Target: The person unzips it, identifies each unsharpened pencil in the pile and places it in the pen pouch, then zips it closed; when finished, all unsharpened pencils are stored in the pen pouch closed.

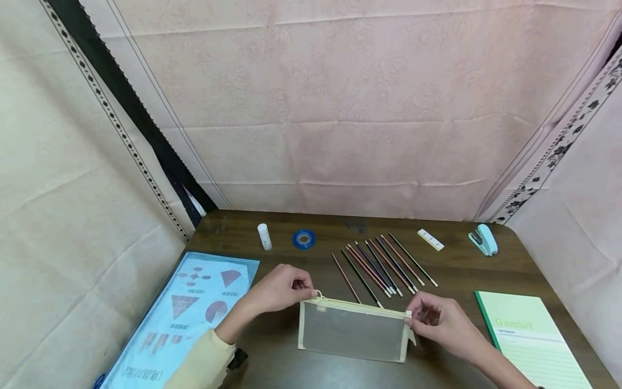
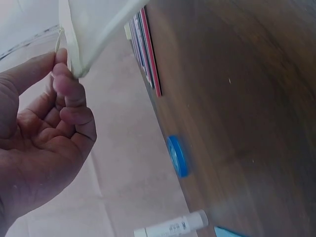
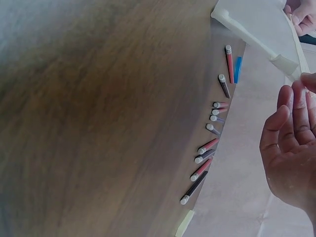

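Observation:
A see-through pencil pouch with cream edging is held up by its two top corners. My left hand pinches the zipper pull at the left end between thumb and forefinger; the left wrist view shows the same pinch. At the other end, my right hand pinches the top right corner between thumb and fingers. The pouch looks flat, with no contents visible through it. Just behind it, several pencils lie side by side on the table, dark, red and blue with white ends.
A glue stick, a blue tape roll, a white eraser and a light-blue stapler line the table's back. A blue folder with printed charts lies left, a green notepad right. Cloth curtains surround the table.

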Demonstrator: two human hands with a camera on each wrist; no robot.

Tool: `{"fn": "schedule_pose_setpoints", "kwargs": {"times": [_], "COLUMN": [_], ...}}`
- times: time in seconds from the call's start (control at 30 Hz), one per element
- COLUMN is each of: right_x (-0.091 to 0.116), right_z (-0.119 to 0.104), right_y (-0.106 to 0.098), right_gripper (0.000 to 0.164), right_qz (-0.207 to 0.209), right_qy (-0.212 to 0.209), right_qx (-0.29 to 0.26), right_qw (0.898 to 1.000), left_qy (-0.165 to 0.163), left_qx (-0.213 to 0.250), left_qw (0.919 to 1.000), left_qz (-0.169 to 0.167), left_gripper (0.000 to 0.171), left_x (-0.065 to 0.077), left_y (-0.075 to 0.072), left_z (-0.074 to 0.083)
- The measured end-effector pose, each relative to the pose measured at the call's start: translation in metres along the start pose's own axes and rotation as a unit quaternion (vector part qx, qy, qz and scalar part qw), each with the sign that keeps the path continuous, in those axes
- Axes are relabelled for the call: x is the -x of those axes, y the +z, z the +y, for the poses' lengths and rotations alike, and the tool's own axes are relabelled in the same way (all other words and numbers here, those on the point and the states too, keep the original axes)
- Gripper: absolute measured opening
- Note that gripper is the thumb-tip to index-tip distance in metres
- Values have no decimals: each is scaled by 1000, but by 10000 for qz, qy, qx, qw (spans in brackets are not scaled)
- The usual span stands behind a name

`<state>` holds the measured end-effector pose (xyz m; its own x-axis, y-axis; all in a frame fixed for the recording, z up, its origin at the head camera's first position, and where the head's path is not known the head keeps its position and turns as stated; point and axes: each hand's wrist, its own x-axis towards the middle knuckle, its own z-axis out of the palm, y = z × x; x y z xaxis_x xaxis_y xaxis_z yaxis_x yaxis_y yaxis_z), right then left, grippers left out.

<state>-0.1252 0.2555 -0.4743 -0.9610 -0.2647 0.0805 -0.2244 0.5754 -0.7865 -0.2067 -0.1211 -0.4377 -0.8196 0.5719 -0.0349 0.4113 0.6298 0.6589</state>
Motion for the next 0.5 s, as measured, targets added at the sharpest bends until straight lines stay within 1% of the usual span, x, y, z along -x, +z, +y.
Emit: {"fn": "schedule_pose_setpoints", "kwargs": {"times": [0.07, 0.3, 0.5], "right_x": [0, 0, 1], "right_z": [0, 1, 3], "right_y": [0, 0, 2], "right_gripper": [15, 15, 16], "right_qz": [22, 150, 181], "right_qy": [14, -182, -151], "right_qx": [-1, -63, -117], "right_qw": [10000, 9997, 9997], "left_qy": [-4, -189, -190], "left_qx": [13, 186, 282], "left_qw": [10000, 9994, 9992], "left_qz": [19, 222, 205], "left_gripper": [17, 12, 13], "left_x": [1, 6, 8], "left_y": [-2, -11, -16], "left_z": [-3, -13, -20]}}
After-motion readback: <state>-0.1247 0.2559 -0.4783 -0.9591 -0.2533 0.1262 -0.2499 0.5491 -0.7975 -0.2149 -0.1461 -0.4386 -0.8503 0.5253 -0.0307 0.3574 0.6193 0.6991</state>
